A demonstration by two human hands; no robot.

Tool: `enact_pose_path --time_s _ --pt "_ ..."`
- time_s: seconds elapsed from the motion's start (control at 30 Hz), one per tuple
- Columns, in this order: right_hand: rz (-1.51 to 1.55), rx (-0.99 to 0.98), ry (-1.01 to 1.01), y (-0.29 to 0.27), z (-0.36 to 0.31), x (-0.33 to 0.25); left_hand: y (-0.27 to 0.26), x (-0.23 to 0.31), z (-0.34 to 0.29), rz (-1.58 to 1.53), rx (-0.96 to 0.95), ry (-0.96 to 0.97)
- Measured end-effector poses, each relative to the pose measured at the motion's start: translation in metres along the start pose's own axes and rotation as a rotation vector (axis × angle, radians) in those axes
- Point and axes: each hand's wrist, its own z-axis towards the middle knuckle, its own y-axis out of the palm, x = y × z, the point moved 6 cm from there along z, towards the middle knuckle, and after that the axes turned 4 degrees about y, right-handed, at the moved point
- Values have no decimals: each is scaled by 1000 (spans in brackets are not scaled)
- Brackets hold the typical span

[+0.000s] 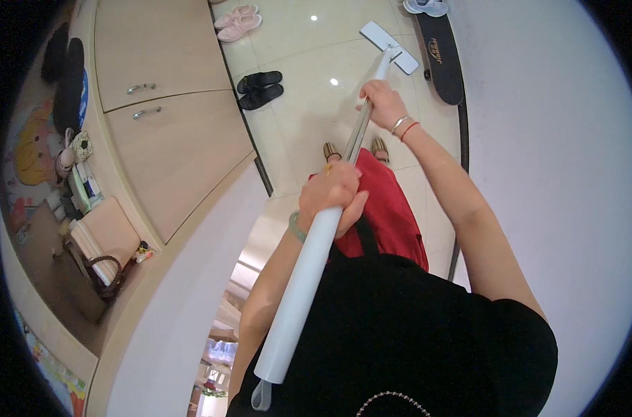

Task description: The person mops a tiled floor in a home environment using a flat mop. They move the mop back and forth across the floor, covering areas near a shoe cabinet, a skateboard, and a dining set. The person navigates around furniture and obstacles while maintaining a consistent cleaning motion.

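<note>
A flat mop [298, 295] slants away from me, with a thick white upper handle, a thinner metal shaft and a hanging loop at its near end. My left hand [333, 193] is wrapped round the shaft where the white sleeve begins; a green bangle circles that wrist. Farther down the pole, my right hand [383, 104] is closed round the shaft, a silver bracelet and a red cord on its wrist. The rectangular white mop head [389, 48] rests on the tiled floor [309, 52]. Its underside is hidden.
Beige cabinets [184, 149] line the left, with a pair of black slippers [260, 90] and pink shoes [239, 23] beside them. A black skateboard [440, 59] lies along the right wall, white shoes [426, 7] at its far end. A bag [90, 267] sits on the left counter.
</note>
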Motion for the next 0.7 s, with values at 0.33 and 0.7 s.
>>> enact_pose_path --time_s 0.33,0.7 --pt "76 -420 -290 54 -6 -32 -21 45 -13 43 239 -178" --pt "265 -658 -393 30 -80 -115 11 132 -40 160 423 -297"
